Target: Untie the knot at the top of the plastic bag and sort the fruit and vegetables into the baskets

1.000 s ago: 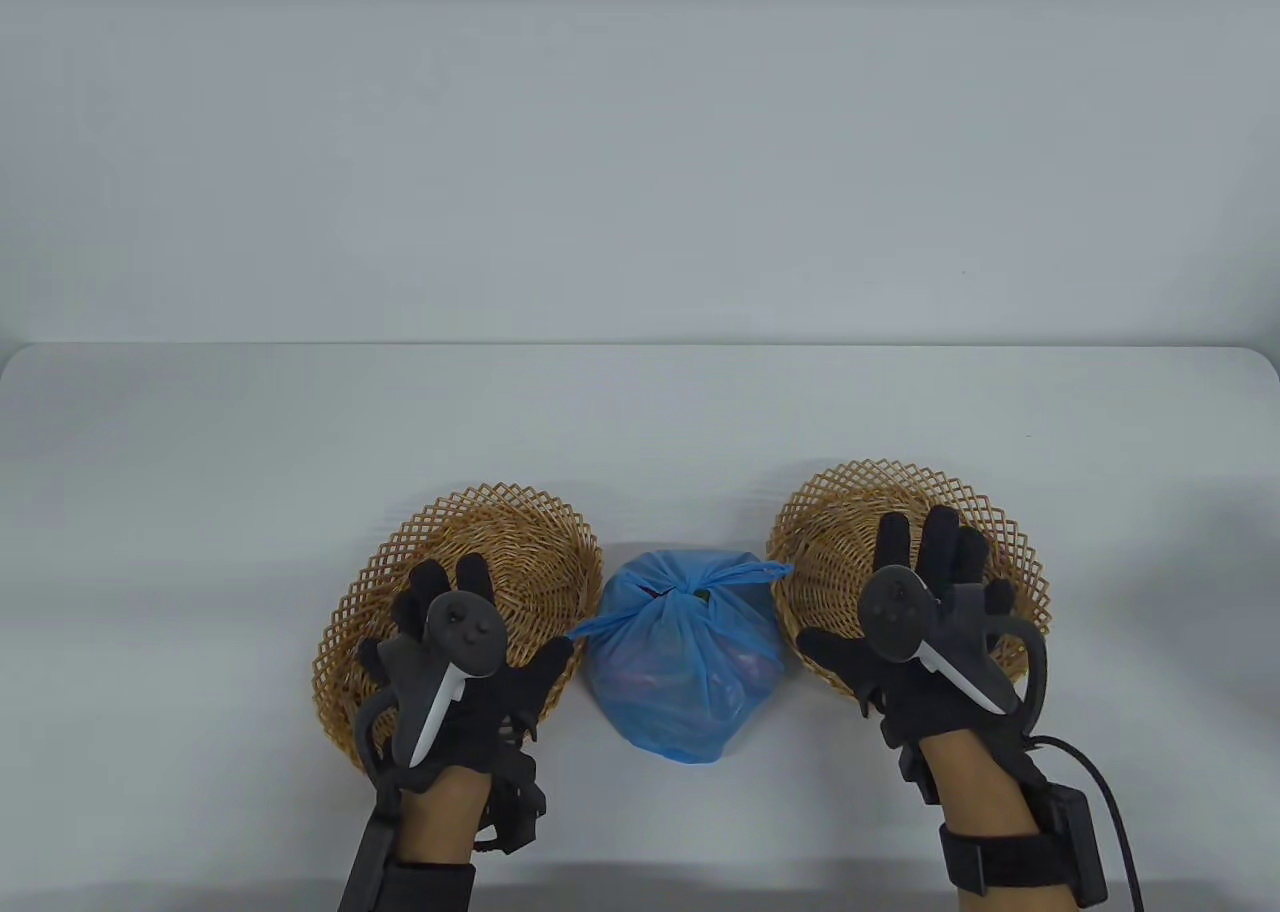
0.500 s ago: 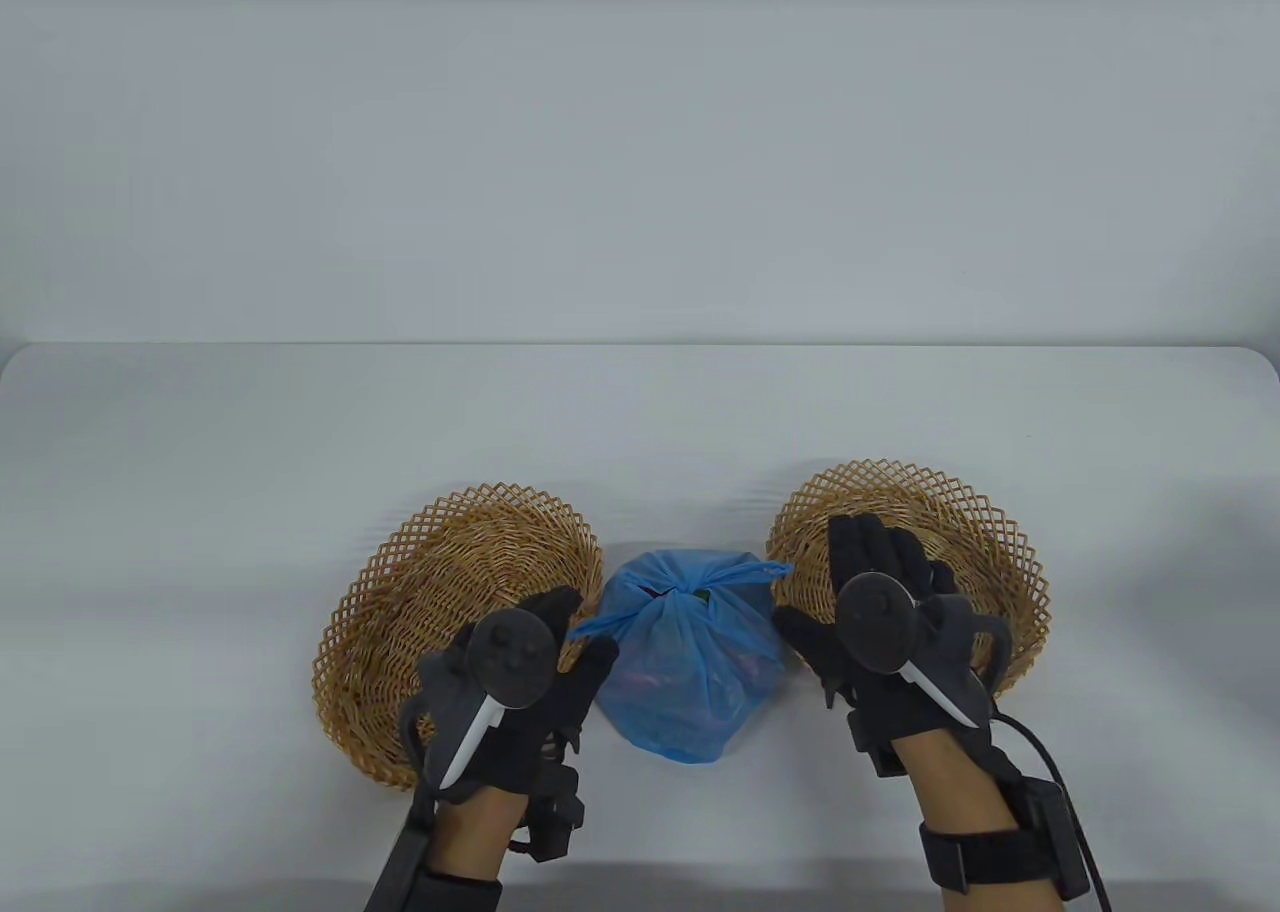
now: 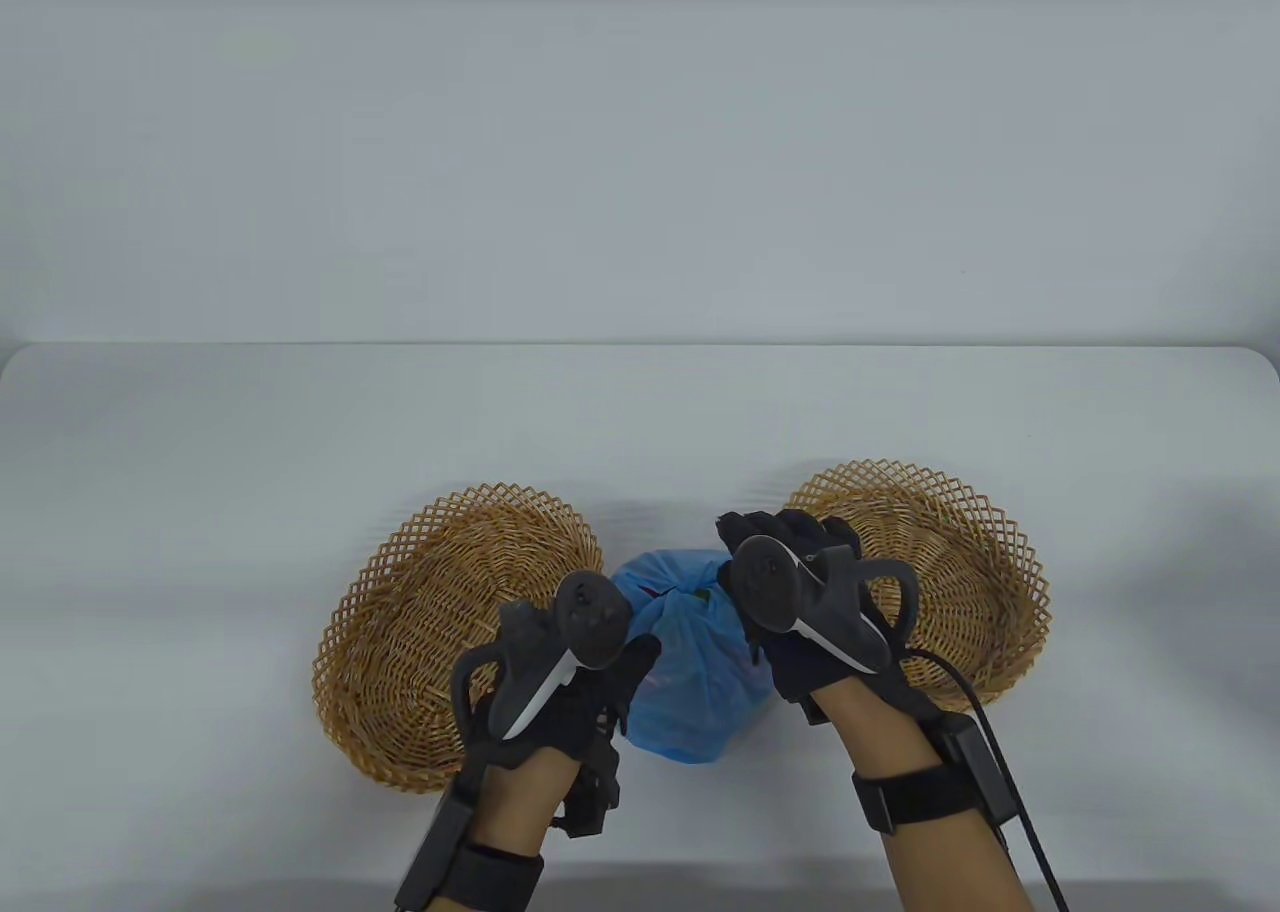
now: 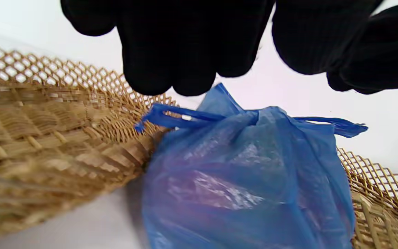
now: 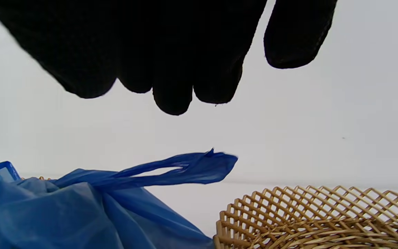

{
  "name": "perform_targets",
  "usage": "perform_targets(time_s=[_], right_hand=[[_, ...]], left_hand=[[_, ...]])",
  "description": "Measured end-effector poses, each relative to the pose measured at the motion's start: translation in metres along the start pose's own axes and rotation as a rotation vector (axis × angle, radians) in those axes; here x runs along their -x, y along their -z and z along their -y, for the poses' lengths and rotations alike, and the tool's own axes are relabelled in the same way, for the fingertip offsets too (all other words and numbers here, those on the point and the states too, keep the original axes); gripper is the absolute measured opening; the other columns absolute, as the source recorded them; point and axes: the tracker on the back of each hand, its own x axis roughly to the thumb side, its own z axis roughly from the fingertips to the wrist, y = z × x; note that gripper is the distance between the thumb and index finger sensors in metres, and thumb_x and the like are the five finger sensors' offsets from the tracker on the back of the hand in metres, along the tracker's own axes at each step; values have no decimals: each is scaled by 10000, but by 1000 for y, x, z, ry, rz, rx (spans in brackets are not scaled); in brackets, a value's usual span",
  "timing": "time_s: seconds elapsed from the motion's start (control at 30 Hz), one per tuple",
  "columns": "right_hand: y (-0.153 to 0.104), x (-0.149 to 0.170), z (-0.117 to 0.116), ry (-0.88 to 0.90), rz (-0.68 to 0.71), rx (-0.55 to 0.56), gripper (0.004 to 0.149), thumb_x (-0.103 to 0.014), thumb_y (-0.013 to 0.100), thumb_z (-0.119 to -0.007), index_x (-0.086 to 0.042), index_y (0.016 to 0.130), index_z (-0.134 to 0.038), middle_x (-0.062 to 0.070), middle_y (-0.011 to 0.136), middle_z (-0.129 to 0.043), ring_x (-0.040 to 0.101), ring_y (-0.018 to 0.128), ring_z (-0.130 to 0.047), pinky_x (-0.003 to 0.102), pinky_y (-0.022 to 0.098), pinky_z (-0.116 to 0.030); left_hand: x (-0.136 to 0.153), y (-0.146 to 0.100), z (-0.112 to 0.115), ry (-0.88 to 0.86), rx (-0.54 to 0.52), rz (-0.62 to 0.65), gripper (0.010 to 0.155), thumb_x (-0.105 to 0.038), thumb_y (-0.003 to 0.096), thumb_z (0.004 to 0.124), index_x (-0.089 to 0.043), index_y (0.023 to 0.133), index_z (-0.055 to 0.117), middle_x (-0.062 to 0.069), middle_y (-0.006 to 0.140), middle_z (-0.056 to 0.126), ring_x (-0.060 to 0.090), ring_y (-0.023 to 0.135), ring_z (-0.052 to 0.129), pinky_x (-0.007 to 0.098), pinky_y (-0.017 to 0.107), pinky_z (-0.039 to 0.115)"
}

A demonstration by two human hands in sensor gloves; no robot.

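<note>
Left basket (image 3: 420, 632) sits touching the blue bag (image 3: 690, 692). Left hand (image 3: 560, 682) hovers by the bag's left tie-end (image 4: 164, 117), fingers loose, holding nothing. Knot (image 3: 690, 587) tied. Right hand (image 3: 790, 592) poised above the right tie-end (image 5: 185, 169) — also relaxed, no grip. Right basket (image 3: 960, 592) beyond. Risk: pulling both ends outward would likely tighten the knot — thin film may tear.
</note>
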Motion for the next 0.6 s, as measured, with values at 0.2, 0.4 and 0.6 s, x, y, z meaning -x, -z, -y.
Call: perform_targets(time_s=[0.2, 0.4, 0.6], right_hand=[[6, -4, -35, -26, 103, -267, 720, -406, 492, -740, -343, 1082, -332, -33, 1209, -481, 333, 1163, -260, 677, 783, -295], [3, -4, -48, -28, 137, -381, 709, -432, 466, -803, -311, 1067, -447, 1, 1102, -711, 361, 1116, -436, 706, 754, -277], [-3, -5, -43, 14, 156, -349, 689, -500, 420, -827, -233, 1014, -602, 38, 851, -938, 306, 949, -752, 713, 722, -377]], left_hand=[[1, 11, 30, 69, 65, -7, 699, -614, 445, 755, -379, 1074, 559, -68, 1128, 700, 249, 1010, 765, 544, 851, 485], [-1, 9, 32, 80, 33, 3, 682, -612, 444, 761, -396, 1065, 579, -96, 1130, 714, 229, 1037, 768, 513, 843, 516], [4, 7, 33, 16, 39, 26, 699, -617, 432, 753, -380, 1066, 577, -74, 1135, 706, 241, 1051, 755, 517, 836, 517]])
